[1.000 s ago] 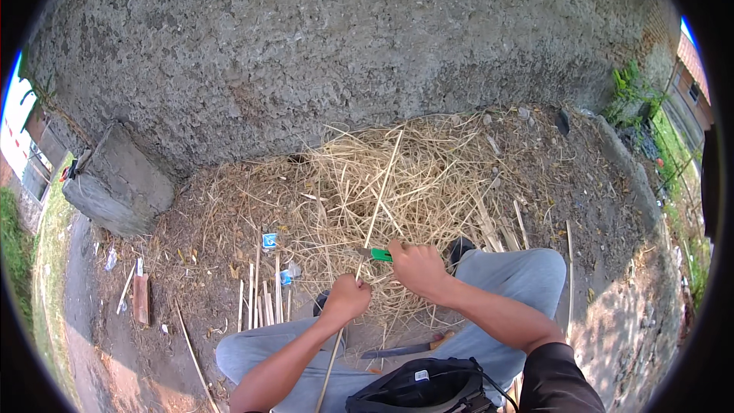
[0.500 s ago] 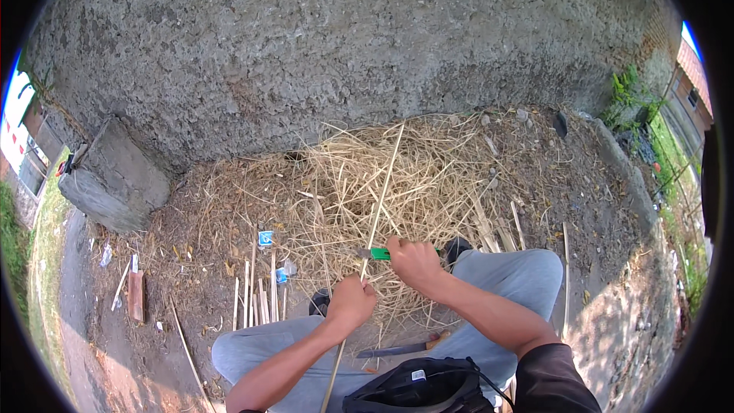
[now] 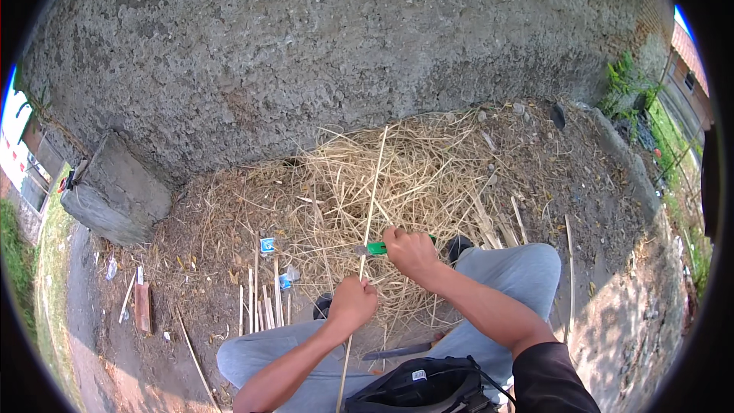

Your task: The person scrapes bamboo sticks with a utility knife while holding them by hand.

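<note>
My left hand (image 3: 354,304) is closed round a long, thin bamboo strip (image 3: 373,197), which runs from beside my lap up over the pile of shavings. In my right hand (image 3: 413,253) is a green-handled utility knife (image 3: 377,248), gripped with its blade end pointing left. That blade end meets the strip just above my left hand. Beneath both hands spreads a heap of pale, curly shavings (image 3: 413,176). Whether the edge is biting into the strip is too small to tell.
Rough grey wall (image 3: 367,38) behind the heap; concrete block (image 3: 122,191) at left. Several cut sticks (image 3: 264,306) lie left of my knee, near a blue-and-white packet (image 3: 267,245). A long dark blade (image 3: 397,352) lies between my legs, behind a black bag (image 3: 420,386).
The strip stands slightly more upright, its far tip shifted left in view. Both hands keep their grips, and the knife stays against the strip. The whole view has tilted a little.
</note>
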`<state>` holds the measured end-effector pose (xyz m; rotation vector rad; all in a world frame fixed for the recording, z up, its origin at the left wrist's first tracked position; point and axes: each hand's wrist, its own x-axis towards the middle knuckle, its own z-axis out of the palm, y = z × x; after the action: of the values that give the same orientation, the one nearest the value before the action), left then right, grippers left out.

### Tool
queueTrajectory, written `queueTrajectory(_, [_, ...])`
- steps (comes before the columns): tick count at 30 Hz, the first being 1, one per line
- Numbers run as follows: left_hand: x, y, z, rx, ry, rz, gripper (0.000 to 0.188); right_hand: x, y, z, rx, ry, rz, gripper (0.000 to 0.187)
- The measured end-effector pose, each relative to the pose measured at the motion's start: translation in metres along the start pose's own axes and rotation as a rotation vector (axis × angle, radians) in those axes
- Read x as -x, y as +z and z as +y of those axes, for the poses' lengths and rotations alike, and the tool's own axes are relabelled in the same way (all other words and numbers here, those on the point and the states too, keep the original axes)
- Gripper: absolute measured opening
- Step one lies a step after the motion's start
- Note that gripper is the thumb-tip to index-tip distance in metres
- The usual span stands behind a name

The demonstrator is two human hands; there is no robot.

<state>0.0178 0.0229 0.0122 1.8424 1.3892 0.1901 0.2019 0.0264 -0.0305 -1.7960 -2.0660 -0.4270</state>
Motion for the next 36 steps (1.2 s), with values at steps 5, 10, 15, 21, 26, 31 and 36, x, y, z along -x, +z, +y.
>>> queueTrajectory(5, [-0.002,-0.006,0.005,-0.023,-0.030,0.013,0.026,-0.008,0.006,0.001,-0.050,0.029,-0.031,0.026])
queueTrajectory(10, [-0.009,-0.007,0.003,-0.042,-0.032,0.046,0.025,-0.007,-0.002,-0.009,-0.078,0.037,-0.092,0.014])
queueTrajectory(15, [-0.008,-0.009,0.004,-0.042,-0.032,0.055,0.025,-0.007,-0.007,-0.016,-0.108,0.005,0.036,0.003])
queueTrajectory(21, [-0.016,-0.006,-0.004,0.017,-0.012,-0.058,0.026,-0.013,-0.005,-0.015,-0.198,0.162,-0.065,0.007])
queueTrajectory(26, [-0.014,0.003,0.002,0.000,0.006,0.076,0.027,-0.018,0.010,-0.008,-0.114,0.155,-0.120,0.009])
queueTrajectory(31, [-0.008,0.000,0.016,0.124,-0.144,-0.051,0.027,-0.042,0.019,0.018,-0.039,0.346,-0.169,0.011])
queueTrajectory(36, [0.006,0.009,0.011,-0.089,0.023,-0.198,0.029,-0.037,0.045,0.094,-0.020,0.639,-0.197,0.011])
